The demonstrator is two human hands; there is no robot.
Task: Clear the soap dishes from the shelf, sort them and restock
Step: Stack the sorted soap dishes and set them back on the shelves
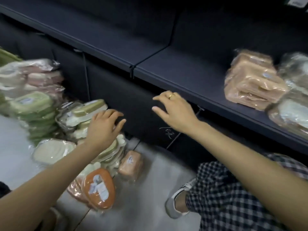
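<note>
Your left hand (106, 124), fingers loosely spread and empty, hovers over the soap dishes (80, 124) piled on the floor below the shelf (166, 70); your right hand (173, 109) reaches beside it, fingers apart. Those slippery wrapped stacks could topple if nudged.

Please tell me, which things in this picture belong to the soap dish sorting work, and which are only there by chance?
Belong to the job:
- green soap dishes stacked on the floor
- orange soap dish on the floor
- pink soap dishes on the shelf
- left hand, right hand, both holding nothing

Just there:
- grey shoe
- checked trousers
- gold ring
</note>
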